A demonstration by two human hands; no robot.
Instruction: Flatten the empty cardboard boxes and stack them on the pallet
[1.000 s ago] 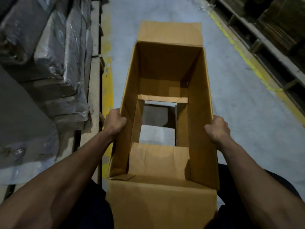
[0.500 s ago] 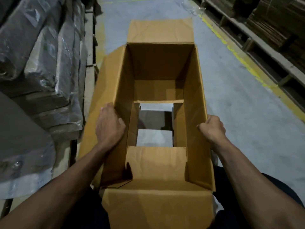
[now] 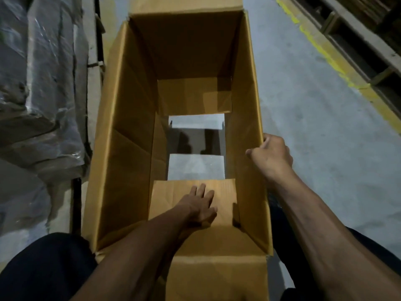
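While the cardboard box (image 3: 134,135) is standing upright between the person's legs, filling the frame from 6 o'clock up to 12 o'clock, both hands are working on it in different ways. Nearest the camera, the left hand (image 3: 200,204) is reaching down inside the box, fingers straight and spread, palm lying flat on the near bottom flap (image 3: 191,190). I judge this is a push meant to fold that flap outward so the base opens and the walls can collapse. At about 3 o'clock the right hand (image 3: 272,154) is gripping the top edge of the right wall, fingers curled over the rim, which seems to be steadying the box against the push from inside.

The box is holding nothing. Its base is already partly open: a rectangular gap is showing bare floor (image 3: 314,127) and a band of shadow between the near flap and the far bottom flap (image 3: 194,96), while the narrow side flaps are hanging down at either edge of the gap. At 12 o'clock the far top flap (image 3: 186,3) is standing out beyond the rim.

Farther off, plastic-wrapped bundles (image 3: 39,72) are lying at 9 to 10 o'clock, and a yellow floor line (image 3: 321,51) is running toward 1 o'clock beside wooden pallets (image 3: 364,51). Whether one of these is the target pallet I cannot tell. The flattening looks barely begun.
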